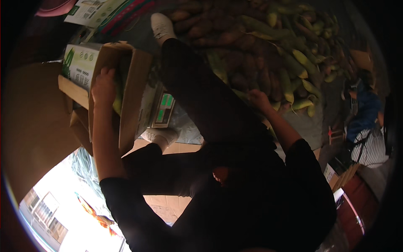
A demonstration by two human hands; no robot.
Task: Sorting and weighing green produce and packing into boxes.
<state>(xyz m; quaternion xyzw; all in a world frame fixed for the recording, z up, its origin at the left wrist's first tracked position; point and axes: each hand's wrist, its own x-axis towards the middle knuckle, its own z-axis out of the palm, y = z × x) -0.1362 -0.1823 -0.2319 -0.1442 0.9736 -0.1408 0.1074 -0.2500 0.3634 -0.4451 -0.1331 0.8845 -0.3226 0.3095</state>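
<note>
My left hand (pixel 104 87) is at the mouth of an open cardboard box (pixel 136 90), its fingers curled at the inner side of the near wall. What they grip, if anything, is hidden. Beside that hand, a long green vegetable (pixel 118 98) lies in the box. My right hand (pixel 259 101) reaches past my knee to the edge of a large heap of long vegetables (pixel 268 75), some green and tapered like radishes, others dark reddish brown. Its fingers are drawn together, close to a green one (pixel 240 94); the dim light hides what is in them.
A scale (pixel 163 110) with a lit green display stands against the box. My white shoes (pixel 161 26) rest on either side of it. Flattened cardboard (pixel 178 147) lies under my legs, and a large brown carton (pixel 35 122) stands at left. A striped bag (pixel 369 148) sits at far right.
</note>
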